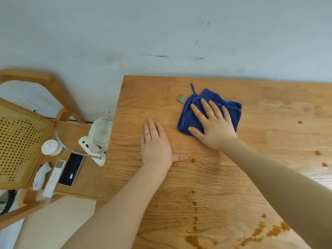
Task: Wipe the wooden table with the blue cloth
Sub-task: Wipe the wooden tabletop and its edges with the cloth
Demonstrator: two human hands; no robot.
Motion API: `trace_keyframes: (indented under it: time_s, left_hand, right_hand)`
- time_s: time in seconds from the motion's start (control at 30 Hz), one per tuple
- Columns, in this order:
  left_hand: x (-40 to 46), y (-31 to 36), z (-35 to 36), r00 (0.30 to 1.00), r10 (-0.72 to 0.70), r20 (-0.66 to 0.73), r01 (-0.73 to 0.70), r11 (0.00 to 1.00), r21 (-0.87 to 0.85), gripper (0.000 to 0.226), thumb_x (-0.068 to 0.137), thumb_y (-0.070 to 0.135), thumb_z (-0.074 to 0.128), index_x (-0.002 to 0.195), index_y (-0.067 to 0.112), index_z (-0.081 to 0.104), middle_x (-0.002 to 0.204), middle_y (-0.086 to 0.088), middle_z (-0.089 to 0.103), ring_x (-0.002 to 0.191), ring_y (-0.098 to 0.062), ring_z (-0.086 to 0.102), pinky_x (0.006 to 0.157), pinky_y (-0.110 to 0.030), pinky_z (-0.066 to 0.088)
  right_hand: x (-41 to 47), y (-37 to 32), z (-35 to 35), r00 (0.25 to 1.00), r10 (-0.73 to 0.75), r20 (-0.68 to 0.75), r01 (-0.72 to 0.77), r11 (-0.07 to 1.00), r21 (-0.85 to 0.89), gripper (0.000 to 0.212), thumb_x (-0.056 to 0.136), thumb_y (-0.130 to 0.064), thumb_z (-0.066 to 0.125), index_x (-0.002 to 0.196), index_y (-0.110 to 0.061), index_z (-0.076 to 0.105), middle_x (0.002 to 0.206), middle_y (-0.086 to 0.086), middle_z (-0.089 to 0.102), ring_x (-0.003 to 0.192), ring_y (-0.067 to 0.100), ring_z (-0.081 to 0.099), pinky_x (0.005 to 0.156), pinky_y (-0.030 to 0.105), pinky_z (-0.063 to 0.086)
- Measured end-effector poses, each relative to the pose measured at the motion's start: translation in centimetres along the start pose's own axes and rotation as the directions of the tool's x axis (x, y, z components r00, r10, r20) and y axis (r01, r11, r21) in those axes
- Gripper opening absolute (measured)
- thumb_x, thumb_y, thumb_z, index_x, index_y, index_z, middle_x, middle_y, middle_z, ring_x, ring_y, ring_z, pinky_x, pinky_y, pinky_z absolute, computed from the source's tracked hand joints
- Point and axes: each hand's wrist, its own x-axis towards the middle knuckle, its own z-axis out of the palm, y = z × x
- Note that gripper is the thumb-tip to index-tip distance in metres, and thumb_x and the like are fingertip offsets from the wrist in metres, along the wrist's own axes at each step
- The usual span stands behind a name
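Pressing our right hand (214, 129) flat, fingers straight, on the cloth (210, 110) beneath it, we rest our open left hand (155, 147) on the table (269, 141) beside the cloth.

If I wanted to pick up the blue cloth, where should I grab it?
Probably by the thin loop sticking out of the far left corner of the blue cloth, reaching in from the wall side. The right hand presses flat on most of the cloth, so that loop and the bunched far edge are the free parts. The left hand rests flat on the wooden table.
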Motion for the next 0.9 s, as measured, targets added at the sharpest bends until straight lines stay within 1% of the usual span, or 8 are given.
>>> trace_keyframes:
  time_s: [0.13, 0.23, 0.37, 0.5, 0.67, 0.77, 0.83, 0.9]
  left_hand:
    - [0.3, 0.4, -0.5, 1.000, -0.022, 0.015, 0.022, 1.000, -0.015, 0.137, 0.057, 0.072, 0.066, 0.146, 0.006, -0.014, 0.154, -0.015, -0.021, 0.144, -0.027, -0.012, 0.116, -0.038, 0.001]
    - [0.3, 0.6, -0.4, 0.998, -0.048, 0.027, 0.048, 0.999, 0.015, 0.140, 0.056, 0.072, 0.067, 0.145, 0.006, -0.017, 0.154, -0.014, -0.022, 0.144, -0.027, -0.013, 0.116, -0.037, 0.000]
    - [0.0, 0.5, -0.3, 0.999, -0.047, 0.008, 0.047, 0.999, 0.015, 0.139, 0.055, 0.072, 0.067, 0.146, 0.008, -0.016, 0.155, -0.012, -0.020, 0.144, -0.026, -0.011, 0.116, -0.037, 0.001]
    - [-0.2, 0.9, -0.8, 0.997, -0.077, 0.019, 0.077, 0.997, 0.004, 0.141, 0.052, 0.071, 0.070, 0.147, 0.010, -0.015, 0.156, -0.010, -0.018, 0.145, -0.024, -0.010, 0.116, -0.038, 0.005]
    - [-0.2, 0.9, -0.9, 0.999, -0.050, 0.015, 0.050, 0.998, 0.031, 0.136, 0.055, 0.075, 0.064, 0.147, 0.014, -0.014, 0.156, -0.005, -0.018, 0.145, -0.022, -0.011, 0.116, -0.038, 0.003]
    - [-0.3, 1.5, -1.2, 0.996, 0.084, -0.013, -0.081, 0.986, 0.147, 0.125, 0.061, 0.071, 0.062, 0.147, 0.023, -0.016, 0.156, -0.001, -0.018, 0.144, -0.021, -0.013, 0.116, -0.037, 0.000]
    - [-0.7, 2.2, -1.2, 0.993, 0.115, -0.036, -0.106, 0.975, 0.195, 0.119, 0.065, 0.065, 0.063, 0.147, 0.025, -0.015, 0.156, 0.001, -0.019, 0.144, -0.020, -0.013, 0.116, -0.036, -0.001]
    - [-1.1, 2.9, -0.9, 0.994, 0.106, -0.006, -0.103, 0.973, 0.207, 0.108, 0.074, 0.060, 0.061, 0.148, 0.026, -0.009, 0.157, 0.001, -0.016, 0.145, -0.021, -0.009, 0.117, -0.037, 0.002]
  right_hand:
    - [2.1, 1.9, -0.7, 0.996, -0.084, 0.029, 0.083, 0.996, 0.017, 0.078, 0.076, -0.076, 0.012, 0.146, -0.043, 0.005, 0.159, -0.003, 0.003, 0.145, 0.022, 0.002, 0.115, 0.048, 0.002]
    - [6.3, 3.9, -1.1, 0.999, 0.037, -0.010, -0.036, 0.998, 0.050, 0.070, 0.085, -0.070, 0.025, 0.147, -0.041, 0.008, 0.159, -0.003, 0.002, 0.145, 0.021, 0.001, 0.116, 0.048, 0.001]
    - [8.3, 4.8, -1.5, 0.994, 0.111, -0.010, -0.110, 0.993, 0.034, 0.068, 0.088, -0.067, 0.024, 0.147, -0.040, 0.004, 0.159, 0.001, 0.002, 0.145, 0.023, 0.000, 0.115, 0.050, 0.002]
    - [3.6, 4.9, -1.0, 0.999, -0.047, 0.023, 0.047, 0.999, 0.000, 0.071, 0.086, -0.070, 0.017, 0.148, -0.038, 0.001, 0.159, 0.000, -0.003, 0.145, 0.024, -0.002, 0.115, 0.050, -0.001]
    - [0.4, 6.4, -0.8, 0.957, -0.289, 0.028, 0.289, 0.957, -0.013, 0.079, 0.076, -0.075, 0.011, 0.147, -0.040, 0.012, 0.158, -0.003, 0.009, 0.145, 0.022, 0.006, 0.116, 0.048, 0.003]
    - [4.4, 7.7, -1.3, 0.975, -0.223, -0.009, 0.223, 0.974, 0.030, 0.076, 0.078, -0.075, 0.020, 0.146, -0.041, 0.013, 0.158, -0.006, 0.008, 0.145, 0.020, 0.004, 0.116, 0.046, 0.001]
    - [6.9, 8.7, -1.6, 0.994, -0.109, -0.017, 0.110, 0.992, 0.062, 0.070, 0.084, -0.069, 0.027, 0.146, -0.041, 0.012, 0.159, -0.005, 0.006, 0.145, 0.020, 0.002, 0.116, 0.046, 0.000]
    - [7.7, 9.2, -1.5, 0.997, -0.080, -0.015, 0.080, 0.997, 0.018, 0.069, 0.087, -0.067, 0.025, 0.147, -0.039, 0.008, 0.159, -0.002, 0.003, 0.145, 0.022, 0.001, 0.116, 0.048, 0.000]
